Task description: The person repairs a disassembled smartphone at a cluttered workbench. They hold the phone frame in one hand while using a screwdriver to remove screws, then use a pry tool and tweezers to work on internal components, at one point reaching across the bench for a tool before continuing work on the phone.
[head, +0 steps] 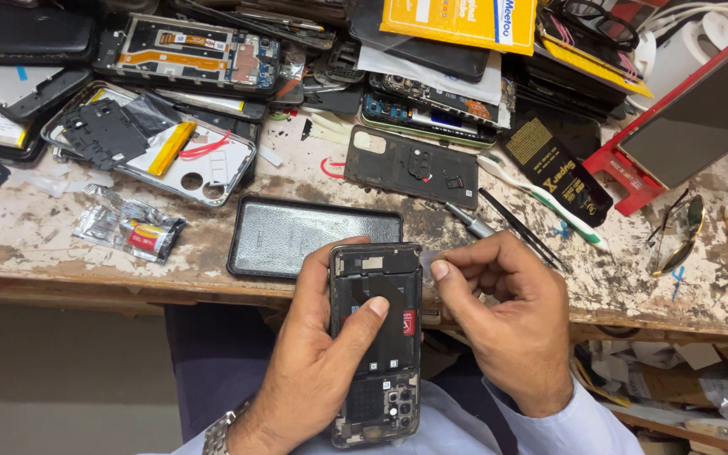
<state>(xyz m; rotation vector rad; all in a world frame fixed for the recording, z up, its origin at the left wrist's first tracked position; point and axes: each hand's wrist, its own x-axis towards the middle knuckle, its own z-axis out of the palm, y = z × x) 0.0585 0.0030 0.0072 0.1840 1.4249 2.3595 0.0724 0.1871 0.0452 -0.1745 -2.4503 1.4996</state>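
An opened smartphone (377, 337) with its back cover off lies in my left hand (313, 371), camera end toward me, black battery area showing. My left thumb presses on the battery. My right hand (507, 316) hovers at the phone's right edge, thumb and fingers pinched on a small clear piece that is hard to make out. Just beyond the phone, a black phone back cover (297, 236) lies on the worn workbench (61, 244).
The bench holds several dismantled phones (187, 55), a black inner plate (410, 164), a white toothbrush (541, 198), tweezers (520, 227), a screwdriver (469, 221), sunglasses (680, 236), a foil packet (132, 223), yellow boxes (465, 21) and a red-framed screen (684, 118).
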